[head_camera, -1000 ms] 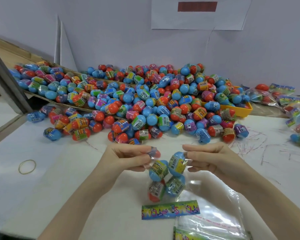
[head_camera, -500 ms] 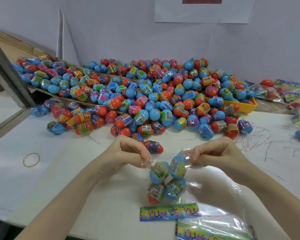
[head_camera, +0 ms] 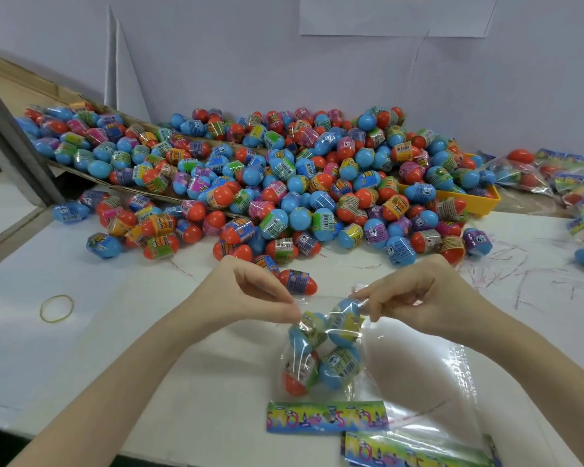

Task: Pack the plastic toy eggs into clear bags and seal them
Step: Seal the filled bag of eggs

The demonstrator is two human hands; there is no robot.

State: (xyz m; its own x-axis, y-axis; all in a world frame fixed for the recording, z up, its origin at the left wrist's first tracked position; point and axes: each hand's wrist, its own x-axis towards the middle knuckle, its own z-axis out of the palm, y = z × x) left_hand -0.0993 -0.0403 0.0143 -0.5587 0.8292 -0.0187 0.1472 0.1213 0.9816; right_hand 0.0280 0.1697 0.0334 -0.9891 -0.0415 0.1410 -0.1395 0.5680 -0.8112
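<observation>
A clear bag [head_camera: 321, 357] holding several blue and orange toy eggs lies on the white table near the front. My left hand [head_camera: 250, 294] pinches the bag's open top at its left corner. My right hand [head_camera: 415, 303] pinches the same top edge at the right. The bag's colourful printed header [head_camera: 324, 416] points toward me. A big heap of loose plastic eggs [head_camera: 284, 183] covers the back of the table. One orange egg [head_camera: 297, 281] lies loose just behind my left hand.
A stack of empty clear bags [head_camera: 418, 449] with printed headers lies at the front right. Filled bags [head_camera: 560, 176] pile up at the far right. A yellow tray [head_camera: 486, 200] sits under the heap's right side. A rubber band [head_camera: 56, 308] lies at left.
Both hands have shifted from holding the bag's sides to pinching its top edge, and they have drawn the mouth of the bag flatter. The camera has tilted down a little.
</observation>
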